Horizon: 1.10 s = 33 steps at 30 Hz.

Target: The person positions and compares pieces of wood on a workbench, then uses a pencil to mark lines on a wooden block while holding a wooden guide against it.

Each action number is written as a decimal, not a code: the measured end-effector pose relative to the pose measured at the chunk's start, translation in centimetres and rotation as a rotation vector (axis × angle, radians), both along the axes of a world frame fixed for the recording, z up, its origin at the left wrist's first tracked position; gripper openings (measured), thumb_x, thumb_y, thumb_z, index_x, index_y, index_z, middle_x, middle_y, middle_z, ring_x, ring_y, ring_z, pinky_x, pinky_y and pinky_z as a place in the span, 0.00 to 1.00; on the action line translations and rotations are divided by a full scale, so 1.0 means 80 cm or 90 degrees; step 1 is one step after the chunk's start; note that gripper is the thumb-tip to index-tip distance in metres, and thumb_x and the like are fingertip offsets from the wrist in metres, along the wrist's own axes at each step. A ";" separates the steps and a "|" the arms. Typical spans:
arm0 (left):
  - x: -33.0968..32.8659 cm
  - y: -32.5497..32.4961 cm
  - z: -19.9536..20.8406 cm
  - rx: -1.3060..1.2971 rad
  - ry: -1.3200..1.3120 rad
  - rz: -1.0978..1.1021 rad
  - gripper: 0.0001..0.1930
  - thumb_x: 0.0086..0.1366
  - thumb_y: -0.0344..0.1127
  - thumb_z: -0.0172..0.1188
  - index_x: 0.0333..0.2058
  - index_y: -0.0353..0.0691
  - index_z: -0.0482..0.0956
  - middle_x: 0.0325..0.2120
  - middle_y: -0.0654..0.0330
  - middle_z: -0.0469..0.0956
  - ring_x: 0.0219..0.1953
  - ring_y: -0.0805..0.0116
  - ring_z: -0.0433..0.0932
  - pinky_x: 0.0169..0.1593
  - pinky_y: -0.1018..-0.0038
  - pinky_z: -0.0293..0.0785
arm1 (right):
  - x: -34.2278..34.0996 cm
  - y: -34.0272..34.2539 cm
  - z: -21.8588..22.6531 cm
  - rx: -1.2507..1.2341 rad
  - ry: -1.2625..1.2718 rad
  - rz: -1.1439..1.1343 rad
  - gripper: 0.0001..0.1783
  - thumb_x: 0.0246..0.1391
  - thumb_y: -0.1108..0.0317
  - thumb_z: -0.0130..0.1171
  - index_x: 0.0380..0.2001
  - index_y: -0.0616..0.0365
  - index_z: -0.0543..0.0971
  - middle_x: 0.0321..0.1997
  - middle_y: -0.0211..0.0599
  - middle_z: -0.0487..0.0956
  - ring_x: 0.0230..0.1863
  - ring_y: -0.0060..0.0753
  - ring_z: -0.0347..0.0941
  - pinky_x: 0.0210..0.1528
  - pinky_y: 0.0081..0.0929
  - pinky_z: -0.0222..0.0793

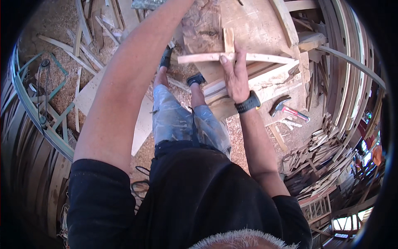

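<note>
My right hand (237,81) grips a long, slightly curved wooden strip (197,57). The thumb presses on its face near the middle, and the fingers lie by a short upright piece of wood (228,39). Strip and short piece meet crosswise under my hand; how they join is hidden. My left arm (128,70) stretches up past the top edge, so that hand is outside the picture. Below the strip lie thick pale boards (265,79). A claw hammer (295,112) with a red handle rests to the right of my wrist.
A broad wooden work surface (248,20) spreads beyond my hand, with a heavy plank (285,20) along it. Offcuts (309,162) pile up at the right. Loose strips (85,54) and shavings cover the floor at the left, near a green metal frame (58,89) with a belt.
</note>
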<state>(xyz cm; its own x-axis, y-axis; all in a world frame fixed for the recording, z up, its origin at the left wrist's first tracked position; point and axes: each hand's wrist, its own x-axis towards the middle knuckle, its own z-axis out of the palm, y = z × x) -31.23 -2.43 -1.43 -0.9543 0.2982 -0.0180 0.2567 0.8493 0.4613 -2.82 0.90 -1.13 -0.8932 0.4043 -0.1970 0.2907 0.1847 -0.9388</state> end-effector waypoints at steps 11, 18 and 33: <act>-0.034 -0.003 -0.056 -0.049 0.202 -0.068 0.50 0.57 0.62 0.67 0.72 0.42 0.60 0.75 0.44 0.51 0.76 0.42 0.50 0.76 0.49 0.51 | -0.016 0.005 0.009 0.009 0.036 -0.044 0.34 0.68 0.61 0.55 0.71 0.64 0.59 0.56 0.64 0.77 0.58 0.58 0.74 0.62 0.47 0.67; -0.023 0.012 -0.058 0.021 0.147 -0.082 0.50 0.59 0.61 0.66 0.73 0.41 0.59 0.74 0.39 0.51 0.76 0.40 0.49 0.76 0.48 0.50 | -0.128 0.052 -0.012 0.054 -0.037 -0.047 0.35 0.67 0.56 0.56 0.69 0.66 0.61 0.47 0.68 0.79 0.51 0.65 0.76 0.55 0.49 0.71; -0.040 0.000 -0.054 -0.009 0.154 -0.074 0.51 0.56 0.63 0.67 0.73 0.45 0.59 0.74 0.39 0.52 0.76 0.42 0.50 0.76 0.50 0.48 | 0.040 -0.012 0.079 -0.159 0.098 -0.208 0.36 0.68 0.64 0.56 0.75 0.56 0.58 0.71 0.49 0.68 0.67 0.43 0.69 0.70 0.40 0.64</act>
